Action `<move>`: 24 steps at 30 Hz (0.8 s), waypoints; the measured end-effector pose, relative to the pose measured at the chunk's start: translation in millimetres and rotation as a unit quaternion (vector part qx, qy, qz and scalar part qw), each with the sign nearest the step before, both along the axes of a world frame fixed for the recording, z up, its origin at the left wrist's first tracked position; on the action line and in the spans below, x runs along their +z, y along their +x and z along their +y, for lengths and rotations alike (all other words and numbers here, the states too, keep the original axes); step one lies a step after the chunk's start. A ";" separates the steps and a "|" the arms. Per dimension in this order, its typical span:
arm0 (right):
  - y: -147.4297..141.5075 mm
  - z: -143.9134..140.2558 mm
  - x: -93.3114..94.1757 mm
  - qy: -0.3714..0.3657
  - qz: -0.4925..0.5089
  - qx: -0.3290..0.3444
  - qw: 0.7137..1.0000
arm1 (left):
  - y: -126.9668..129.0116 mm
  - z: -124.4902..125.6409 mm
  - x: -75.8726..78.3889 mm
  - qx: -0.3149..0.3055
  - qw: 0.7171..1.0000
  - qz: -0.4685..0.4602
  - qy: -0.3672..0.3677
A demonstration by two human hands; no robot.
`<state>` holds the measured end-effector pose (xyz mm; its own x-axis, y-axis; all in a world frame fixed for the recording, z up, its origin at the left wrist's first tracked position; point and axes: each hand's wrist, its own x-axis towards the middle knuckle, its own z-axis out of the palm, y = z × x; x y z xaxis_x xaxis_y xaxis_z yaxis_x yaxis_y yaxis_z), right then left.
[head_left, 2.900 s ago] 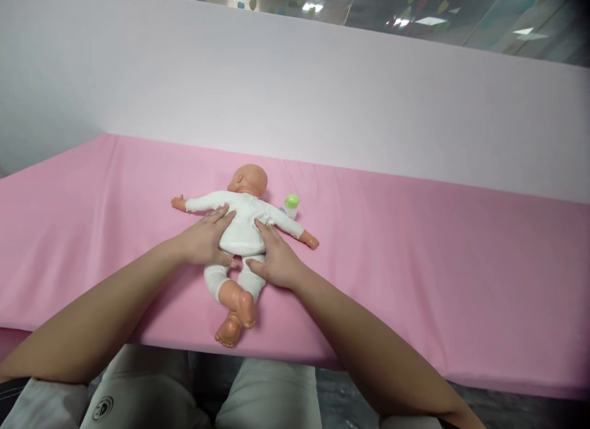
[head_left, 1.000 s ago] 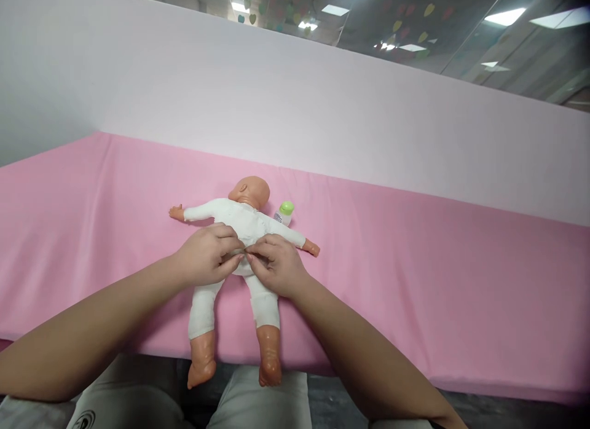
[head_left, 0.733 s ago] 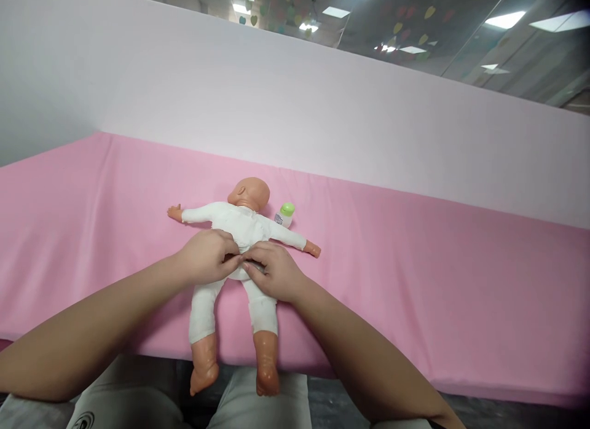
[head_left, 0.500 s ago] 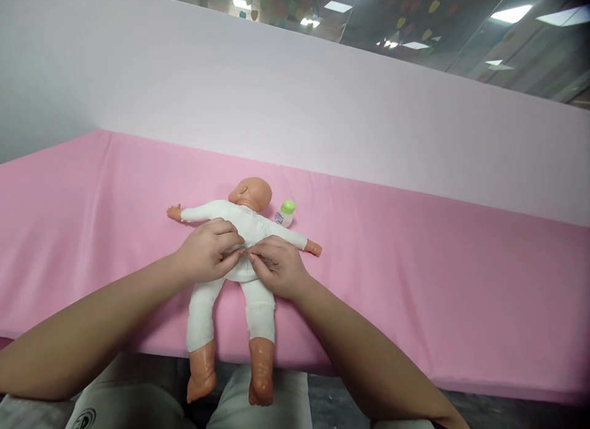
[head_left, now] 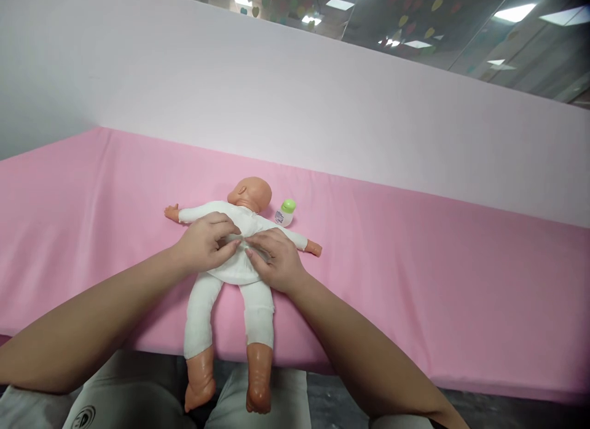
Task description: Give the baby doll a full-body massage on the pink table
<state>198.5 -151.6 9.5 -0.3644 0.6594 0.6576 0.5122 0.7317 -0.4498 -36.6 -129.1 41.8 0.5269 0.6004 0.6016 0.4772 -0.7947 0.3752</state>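
A baby doll [head_left: 233,270] in a white cloth body suit lies face down, its head turned to the left and its feet hanging over the near edge. My left hand [head_left: 209,241] is bent over the middle of its back, thumb and fingertips pinching at the cloth near the centre line. From the other side, my right hand [head_left: 275,257] does likewise, its thumb a little below its forefinger. Fingertips of both hands nearly meet. The pinched cloth is mostly hidden between the fingers. Beside the doll's head stands a small clear bottle [head_left: 284,217] with a green cap.
A pink sheet [head_left: 437,281] covers the padded table. Along its far side rises a white wall panel [head_left: 322,103], with glass and ceiling lights above. My legs [head_left: 262,398] are under the near edge, close to the doll's feet.
Both hands have moved slightly up the doll's back, toward its head, and their thumbs stand a bit farther from the forefingers. The doll's legs have shifted slightly toward me.
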 end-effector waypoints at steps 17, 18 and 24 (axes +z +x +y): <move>0.1 8.8 -9.7 -0.090 -0.078 -0.059 0.991 | 3.4 3.4 -5.9 0.052 0.986 0.157 -0.006; 0.1 9.8 -10.3 -0.106 -0.093 -0.051 0.989 | 3.8 3.9 -6.5 0.052 0.984 0.169 -0.016; 0.1 11.2 -10.9 -0.111 -0.105 -0.051 0.987 | 3.9 5.6 -10.2 0.066 0.979 0.193 -0.016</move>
<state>198.7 -140.4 -1.5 -0.4016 0.8186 0.4107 0.6768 0.5674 -0.4691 -32.8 -123.5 31.6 0.6273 0.6945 0.3522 0.6868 -0.7067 0.1702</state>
